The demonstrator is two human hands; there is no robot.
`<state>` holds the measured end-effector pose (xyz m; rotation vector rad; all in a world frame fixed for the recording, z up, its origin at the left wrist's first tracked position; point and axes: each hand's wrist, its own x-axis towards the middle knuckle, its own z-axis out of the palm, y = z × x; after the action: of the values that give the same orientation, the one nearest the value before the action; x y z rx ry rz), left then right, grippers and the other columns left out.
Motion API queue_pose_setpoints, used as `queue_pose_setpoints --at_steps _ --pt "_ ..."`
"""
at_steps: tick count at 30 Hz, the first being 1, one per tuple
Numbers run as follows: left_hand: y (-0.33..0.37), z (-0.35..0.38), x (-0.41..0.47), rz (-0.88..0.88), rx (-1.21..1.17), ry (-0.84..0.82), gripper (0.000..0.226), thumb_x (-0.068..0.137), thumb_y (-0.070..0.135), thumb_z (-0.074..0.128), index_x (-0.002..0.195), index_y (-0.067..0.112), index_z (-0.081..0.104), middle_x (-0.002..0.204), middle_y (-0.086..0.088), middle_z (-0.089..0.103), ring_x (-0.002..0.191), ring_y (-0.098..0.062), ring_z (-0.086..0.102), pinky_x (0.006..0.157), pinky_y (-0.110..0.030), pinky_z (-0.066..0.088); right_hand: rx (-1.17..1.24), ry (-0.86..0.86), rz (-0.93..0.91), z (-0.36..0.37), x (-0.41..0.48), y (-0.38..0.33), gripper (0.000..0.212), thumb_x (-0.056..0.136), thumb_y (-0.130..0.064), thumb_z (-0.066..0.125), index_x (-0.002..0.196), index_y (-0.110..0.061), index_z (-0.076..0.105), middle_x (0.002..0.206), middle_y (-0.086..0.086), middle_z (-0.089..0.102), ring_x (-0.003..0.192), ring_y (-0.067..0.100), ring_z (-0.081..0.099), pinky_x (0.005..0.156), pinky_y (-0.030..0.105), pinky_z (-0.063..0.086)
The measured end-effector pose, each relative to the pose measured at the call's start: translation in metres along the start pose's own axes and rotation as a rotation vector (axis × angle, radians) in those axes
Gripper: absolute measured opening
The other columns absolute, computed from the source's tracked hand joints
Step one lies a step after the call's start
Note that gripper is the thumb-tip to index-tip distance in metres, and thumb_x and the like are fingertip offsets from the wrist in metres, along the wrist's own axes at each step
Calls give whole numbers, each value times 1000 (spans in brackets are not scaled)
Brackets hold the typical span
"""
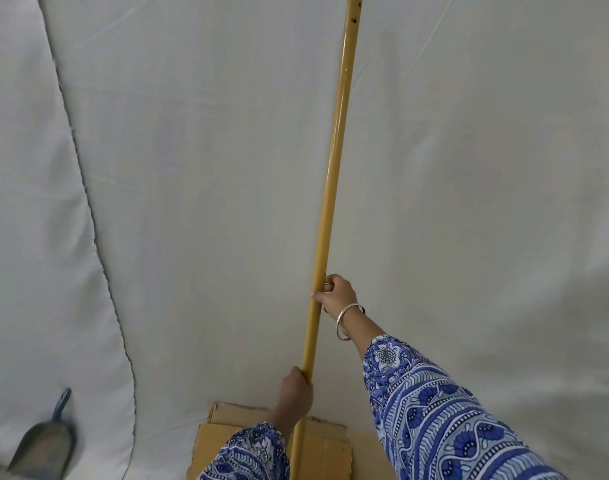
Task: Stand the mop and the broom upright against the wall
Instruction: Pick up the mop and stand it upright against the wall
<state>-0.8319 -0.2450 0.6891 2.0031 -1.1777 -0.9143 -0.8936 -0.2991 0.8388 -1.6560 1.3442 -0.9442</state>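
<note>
Both hands gripping a yellow pole, near-upright vs. the white sheet.

Right hand (336, 295) is wrapping round the pole (334, 174) approx. mid-frame, arm stretched fwd, bangle (349, 320) at the wrist, blue patterned sleeve (445, 414) behind. Left hand (295, 389) is clenching the same pole lower down, just above the cardboard (213, 445). Pole is leaning slightly right, top running out of frame; its head isn't visible, so mop or broom can't be told. Wide bare sheet (199, 174) both sides; dustpan (45, 445) well apart, bottom-left corner.

Blue-white patterned sleeves (445, 420) — right-wrist metal bangle (348, 322).
</note>
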Motion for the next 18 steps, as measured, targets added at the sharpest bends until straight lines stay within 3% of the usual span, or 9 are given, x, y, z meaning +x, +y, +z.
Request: queue_pose_setpoints --at_steps 3,6,9,11,13,15,16,18 --pt "-1 -4 -7 -4 7 -6 3 96 11 42 93 10 42 72 5 42 60 -6 43 52 -17 41 -4 5 -5 -2 -8 -2 44 80 -8 64 121 -2 49 118 15 62 94 27 59 70 25 48" --pt "-1 -10 -16 -17 15 -39 6 95 12 46 95 10 41 76 3 45 74 -14 51 72 -26 51 -3 4 1 -4 -18 -3 53 80 -11 66 127 -4 43 131 16 54 117 29 54 89 30 44" --pt "-6 -20 -27 -2 39 -50 19 94 9 50 111 4 43 100 -8 51 90 -21 54 79 -26 50 -6 -7 10 -4 -31 -2 62 80 -17 67 133 -5 37 138 17 46 125 30 48 99 34 41" --pt "-8 -29 -33 21 52 -39 22 93 9 52 111 4 41 100 -7 47 93 -20 50 79 -24 48 -2 35 -11 -2 -38 1 59 83 -24 64 132 -4 38 137 18 46 124 31 48 97 35 42" --pt "-12 -40 -37 32 67 -43 19 93 9 51 104 9 36 88 -1 45 93 -18 45 85 -28 49 49 192 -70 2 -46 4 50 86 -28 58 125 -1 44 129 20 52 117 33 52 88 32 43" --pt "-21 -54 -42 40 87 -62 27 93 6 46 120 4 39 112 -7 51 103 -21 47 91 -31 45 155 417 -108 11 -54 4 40 88 -28 55 115 1 50 118 22 58 104 34 58 79 32 43" --pt "-26 -65 -46 26 98 -62 36 93 5 44 128 -1 36 128 -14 47 112 -25 48 94 -31 43 213 509 -112 19 -60 4 36 89 -28 53 111 1 51 113 21 59 97 33 58 75 32 44" --pt "-40 -85 -53 2 111 -51 42 93 5 41 134 -5 32 140 -18 38 124 -30 44 99 -33 42 327 633 -94 37 -71 3 29 91 -26 50 103 0 51 102 17 58 87 29 56 67 28 38"
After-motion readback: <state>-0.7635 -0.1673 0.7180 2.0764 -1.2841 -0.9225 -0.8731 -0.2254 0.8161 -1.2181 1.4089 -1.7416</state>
